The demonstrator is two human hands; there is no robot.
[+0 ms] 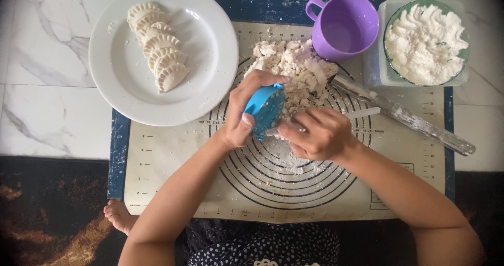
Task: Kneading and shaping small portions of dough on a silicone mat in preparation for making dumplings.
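From the head camera, we look straight down on a floured baking mat [173, 182] printed with concentric rings, laid on a marble floor. Our left hand [245, 111] is wrapped around a blue dumpling press [265, 110], fingers curled over its upper edge and thumb along its near side, holding it folded just above the centre of the rings. The press's long axis runs on a slant, from upper right down to lower left, and it sits between our two hands. Our right hand [317, 134] lies immediately right of the press, fingers bent in a loose fist, pinching at the press's lower edge where a pale strip of dough or a white tool [362, 113] shows; we cannot tell which. Both hands are equally close to the press; the left carries its weight.

Beyond the press, toward the far edge of the mat, lies a heap of dough scraps [294, 61]. Right of the heap, a clear rolling pin [409, 119] slants away. A purple cup [344, 27] and a bowl of flour [425, 43] stand past the heap. Left of the press, a white plate [210, 82] holds a row of crimped dumplings [157, 45].
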